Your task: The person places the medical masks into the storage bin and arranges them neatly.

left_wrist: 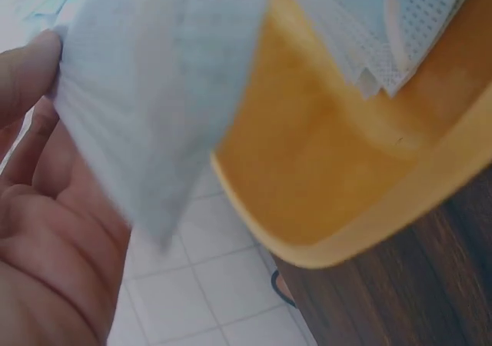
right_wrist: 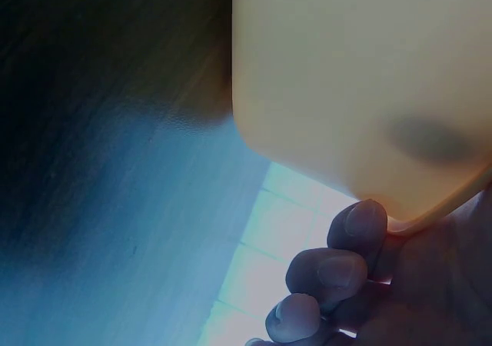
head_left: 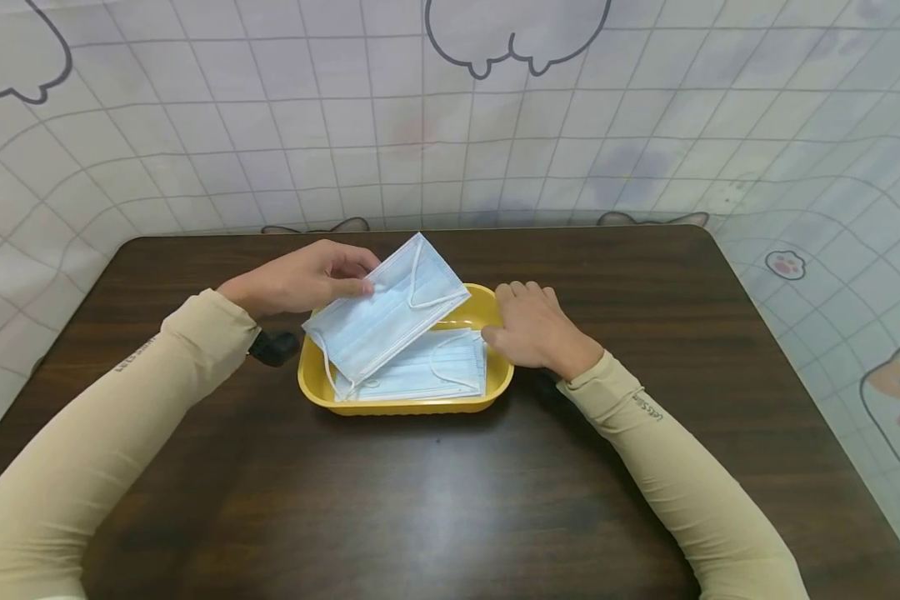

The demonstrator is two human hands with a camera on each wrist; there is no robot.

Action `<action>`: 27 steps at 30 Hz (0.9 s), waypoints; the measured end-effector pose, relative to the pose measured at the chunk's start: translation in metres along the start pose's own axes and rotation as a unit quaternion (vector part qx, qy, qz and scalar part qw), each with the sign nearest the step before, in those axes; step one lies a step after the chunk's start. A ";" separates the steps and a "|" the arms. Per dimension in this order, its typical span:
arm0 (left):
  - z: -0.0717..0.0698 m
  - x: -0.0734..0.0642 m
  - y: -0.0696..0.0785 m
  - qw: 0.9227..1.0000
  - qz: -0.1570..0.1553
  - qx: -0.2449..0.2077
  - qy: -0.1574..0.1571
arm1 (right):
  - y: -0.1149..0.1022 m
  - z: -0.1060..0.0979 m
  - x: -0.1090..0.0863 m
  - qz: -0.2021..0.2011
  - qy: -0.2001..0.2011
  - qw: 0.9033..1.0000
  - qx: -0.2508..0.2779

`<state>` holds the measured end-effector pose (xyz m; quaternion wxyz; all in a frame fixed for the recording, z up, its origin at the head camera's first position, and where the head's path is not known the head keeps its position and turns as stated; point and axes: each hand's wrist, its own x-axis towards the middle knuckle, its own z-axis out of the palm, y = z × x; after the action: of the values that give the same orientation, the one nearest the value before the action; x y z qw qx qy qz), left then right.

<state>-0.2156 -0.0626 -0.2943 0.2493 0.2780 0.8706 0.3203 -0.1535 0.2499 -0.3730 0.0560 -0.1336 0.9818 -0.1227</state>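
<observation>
My left hand (head_left: 311, 277) pinches a light blue face mask (head_left: 390, 304) by its edge, between thumb and fingers. That mask is tilted over the left part of a yellow plastic tray (head_left: 412, 408), and its white ear loops hang loose. Inside the tray lie more blue masks (head_left: 453, 367), partly covered by the raised one. My right hand (head_left: 536, 329) grips the tray at its right end. The thumb lies over the rim, and in the right wrist view curled fingers (right_wrist: 327, 273) show against the tray's outer wall (right_wrist: 330, 61).
The tray stands on a dark wooden table (head_left: 450, 500). Behind the table hangs a white gridded sheet (head_left: 390, 125) with cartoon drawings. A black object (head_left: 273, 348) sits under my left wrist, beside the tray.
</observation>
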 end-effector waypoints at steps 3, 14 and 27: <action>0.004 0.006 0.000 0.999 0.007 0.015 -0.028 | -0.001 0.000 0.000 0.002 0.005 1.000 -0.002; 0.019 0.019 0.005 0.990 0.021 0.064 -0.123 | -0.001 -0.001 0.000 0.002 0.000 1.000 -0.005; 0.037 0.027 0.015 0.975 0.027 0.165 -0.149 | -0.003 -0.002 -0.001 0.002 -0.004 1.000 -0.003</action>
<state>-0.2073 -0.0197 -0.3157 0.3178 0.3834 0.8568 0.1335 -0.1519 0.2481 -0.3706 0.0599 -0.1325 0.9821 -0.1194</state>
